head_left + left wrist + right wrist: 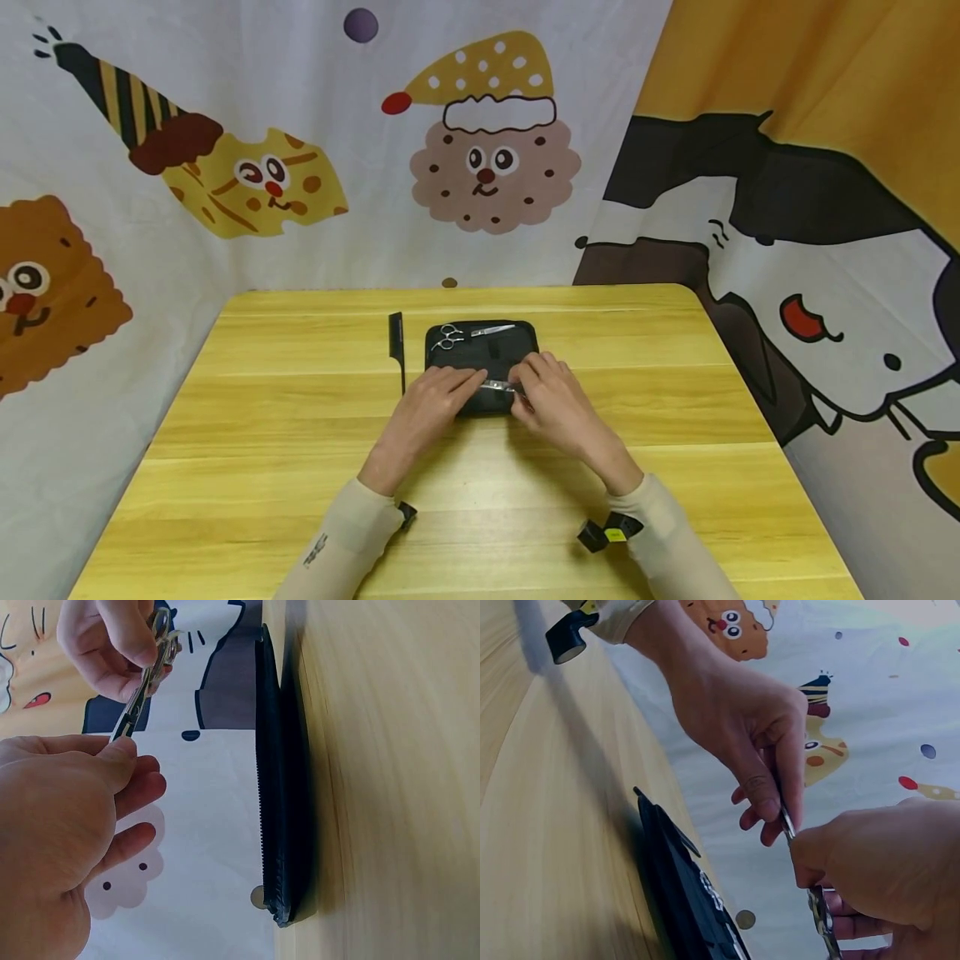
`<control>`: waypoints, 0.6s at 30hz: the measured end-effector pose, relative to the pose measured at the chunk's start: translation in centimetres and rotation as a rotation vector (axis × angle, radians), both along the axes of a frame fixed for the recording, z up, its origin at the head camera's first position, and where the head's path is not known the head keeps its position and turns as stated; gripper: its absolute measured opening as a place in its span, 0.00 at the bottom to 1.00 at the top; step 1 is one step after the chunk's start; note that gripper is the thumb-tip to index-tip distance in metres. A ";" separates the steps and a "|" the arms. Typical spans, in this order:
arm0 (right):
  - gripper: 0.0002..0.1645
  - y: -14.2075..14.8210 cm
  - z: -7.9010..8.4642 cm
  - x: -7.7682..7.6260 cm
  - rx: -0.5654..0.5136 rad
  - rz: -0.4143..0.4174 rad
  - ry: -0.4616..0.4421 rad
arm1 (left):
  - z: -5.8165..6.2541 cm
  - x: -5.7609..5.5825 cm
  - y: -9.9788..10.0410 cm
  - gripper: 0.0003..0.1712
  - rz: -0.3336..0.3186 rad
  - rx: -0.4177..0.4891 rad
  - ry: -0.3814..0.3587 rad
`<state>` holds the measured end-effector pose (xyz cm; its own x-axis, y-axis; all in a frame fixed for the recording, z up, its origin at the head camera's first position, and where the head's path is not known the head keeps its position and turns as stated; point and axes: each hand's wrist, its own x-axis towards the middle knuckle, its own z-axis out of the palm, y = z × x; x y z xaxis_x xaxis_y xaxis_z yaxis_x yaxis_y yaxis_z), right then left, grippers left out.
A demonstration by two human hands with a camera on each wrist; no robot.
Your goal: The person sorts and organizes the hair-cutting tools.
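Note:
A pair of silver scissors [497, 386] is held between both hands above a black zip case [487, 408]. My left hand [431, 408] pinches the blade end between thumb and fingers. Around the finger loops, my right hand [558, 408] grips the other end; the left wrist view shows these scissors [139, 701] slanting from one hand to the other. Near the far edge of the case lie a second pair of scissors [447, 337], whose blade shows beyond a dark strap. In the right wrist view the case [679, 877] is seen from its side, below the hands.
A black rat-tail comb [396, 337] lies left of the case, its thin tail toward me. Both rest on a yellow wooden table [300, 500]. Behind the table hangs a cartoon-printed cloth [300, 50]. A small black camera [592, 536] is strapped at the right wrist.

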<state>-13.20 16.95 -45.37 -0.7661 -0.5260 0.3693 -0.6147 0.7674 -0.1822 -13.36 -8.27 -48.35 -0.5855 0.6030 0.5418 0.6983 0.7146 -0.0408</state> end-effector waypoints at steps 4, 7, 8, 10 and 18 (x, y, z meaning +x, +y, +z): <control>0.10 0.2 0.1 0.0 -0.052 0.006 -0.090 | -0.1 -0.1 0.0 0.27 -0.002 -0.001 0.012; 0.10 0.2 0.2 0.0 -0.080 0.001 -0.155 | -0.3 -0.2 0.0 0.24 -0.012 0.013 0.024; 0.11 0.2 0.2 0.0 -0.087 -0.002 -0.173 | -0.3 -0.2 0.0 0.23 -0.016 0.020 0.030; 0.11 0.2 0.3 0.0 -0.097 -0.003 -0.202 | -0.4 -0.3 0.0 0.21 -0.026 0.040 0.047; 0.10 0.2 0.3 0.0 -0.111 0.002 -0.195 | -0.5 -0.5 0.2 0.18 -0.037 0.092 0.100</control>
